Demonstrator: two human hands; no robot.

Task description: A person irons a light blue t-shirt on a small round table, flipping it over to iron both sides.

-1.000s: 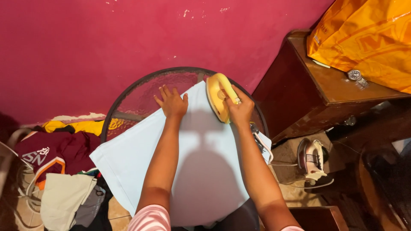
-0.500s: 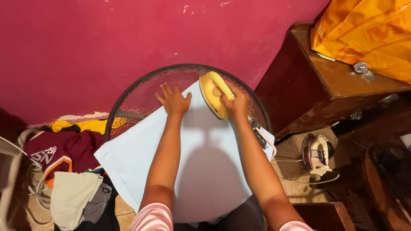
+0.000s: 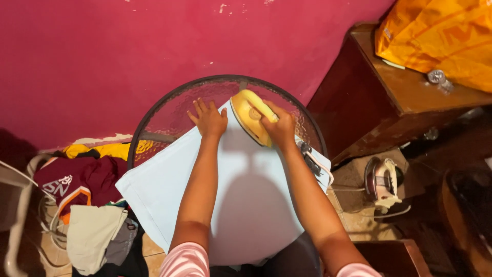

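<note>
Two hands are at work, and we see them over a round glass table (image 3: pixel 169 120) that stands against a magenta wall (image 3: pixel 128 51). Across the table lies a pale blue cloth (image 3: pixel 246 205), its far corner at twelve o'clock. Our right hand (image 3: pixel 279 128) has its fingers clamped on the handle of a yellow iron (image 3: pixel 248 115), which sits on that corner. Our left hand (image 3: pixel 209 119), just at nine o'clock of the iron, presses flat on the cloth with fingers spread apart.
</note>
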